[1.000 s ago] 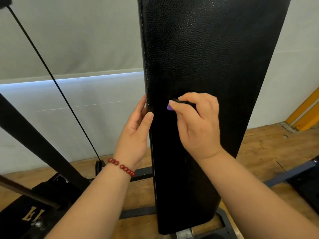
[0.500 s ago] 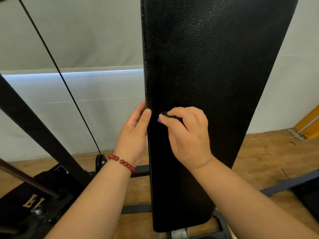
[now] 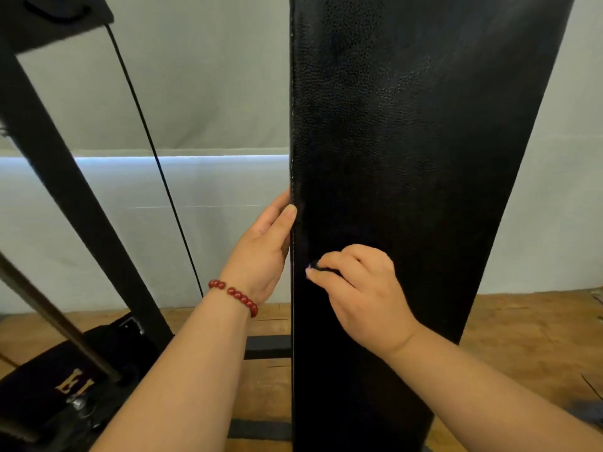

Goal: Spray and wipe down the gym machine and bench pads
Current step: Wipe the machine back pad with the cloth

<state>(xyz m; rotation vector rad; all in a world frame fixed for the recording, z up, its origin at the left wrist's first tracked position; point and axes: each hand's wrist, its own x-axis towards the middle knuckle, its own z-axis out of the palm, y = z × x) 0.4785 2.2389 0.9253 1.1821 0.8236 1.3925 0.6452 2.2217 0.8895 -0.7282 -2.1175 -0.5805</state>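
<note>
The bench pad [image 3: 408, 158], a tall slab of black pebble-grained upholstery, stands nearly upright in the head view, filling the middle and right of the scene from the top edge down to the light brown wooden plank floor [image 3: 522, 337]. No spray bottle or cloth shows, and the pad's surface carries a dull sheen with no wet streaks that I can make out, so how much has been wiped cannot be read; judging by where the hands are, work is on the lower left part, with the bottom end and the other pads probably left to do. The left hand [image 3: 264, 249], a red bead bracelet [image 3: 235, 295] on its wrist, clasps the pad's stitched left edge, thumb on the front face and fingers going behind it. The right hand [image 3: 362, 288] rests against the front face just beside that edge, fingers curled and pinching a small dark object [image 3: 318, 266] with a purple tip; what it is cannot be told. To the left stand the black steel machine frame [image 3: 65, 190] and a thin black cable [image 3: 153, 151].
</note>
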